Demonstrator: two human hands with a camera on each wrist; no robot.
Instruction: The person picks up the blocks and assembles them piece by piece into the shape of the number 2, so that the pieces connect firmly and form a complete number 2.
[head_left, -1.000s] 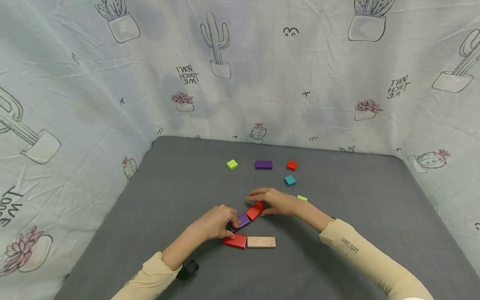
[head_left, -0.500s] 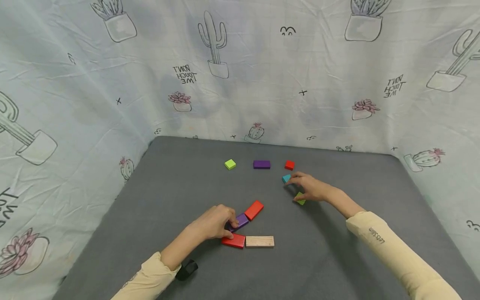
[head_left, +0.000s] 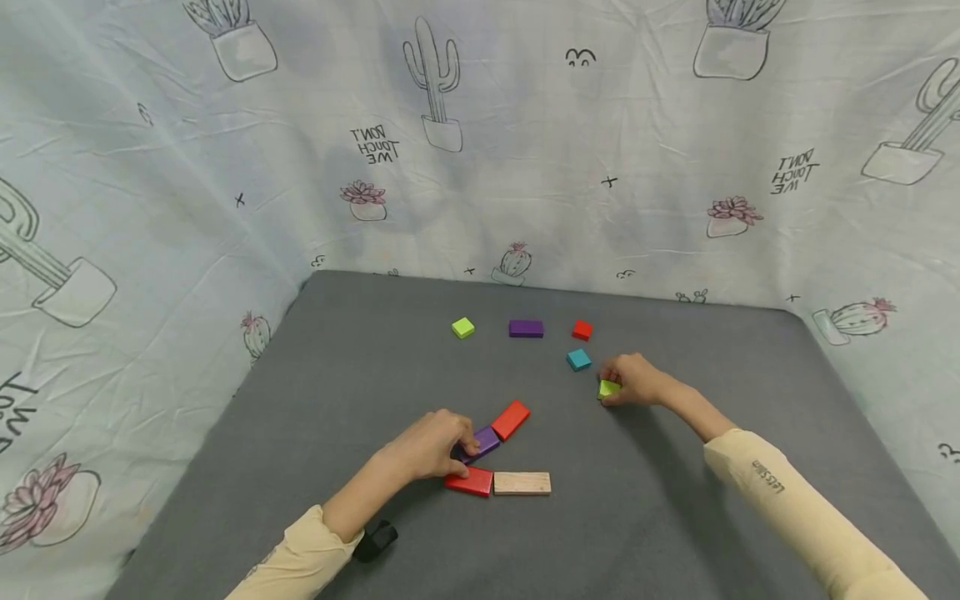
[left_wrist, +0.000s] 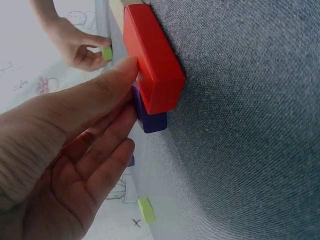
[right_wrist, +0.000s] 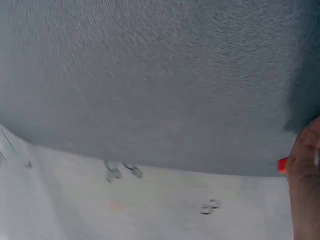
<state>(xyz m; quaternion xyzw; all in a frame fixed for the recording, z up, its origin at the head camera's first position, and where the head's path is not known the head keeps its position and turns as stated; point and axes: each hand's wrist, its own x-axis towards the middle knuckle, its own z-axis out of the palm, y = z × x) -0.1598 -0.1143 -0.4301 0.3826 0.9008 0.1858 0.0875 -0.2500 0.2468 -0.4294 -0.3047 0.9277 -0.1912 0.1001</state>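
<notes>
My left hand (head_left: pixel 433 446) rests over two blocks laid at an angle. Its thumb touches a red block (head_left: pixel 471 482); its fingertips reach a purple block (head_left: pixel 486 442), partly hidden by them. In the left wrist view, the thumb lies against the red block (left_wrist: pixel 150 60) with the purple block (left_wrist: pixel 154 122) beyond it. Another red block (head_left: pixel 512 420) extends the purple one, and a plain wooden block (head_left: pixel 522 483) lies end to end with the nearer red block. Farther right, my right hand (head_left: pixel 636 382) pinches a small lime-green block (head_left: pixel 609 389) between thumb and fingers.
Toward the back of the grey table (head_left: pixel 675 517) lie a lime-green block (head_left: pixel 463 327), a purple block (head_left: pixel 527 329), a small red block (head_left: pixel 582 330) and a blue block (head_left: pixel 578 359). A printed curtain (head_left: pixel 480 200) stands behind. Something black (head_left: pixel 375 542) sits by my left wrist.
My right hand has left the far red block, moved right and back, and taken hold of the lime-green block, turning it slightly. The left hand stays on its blocks.
</notes>
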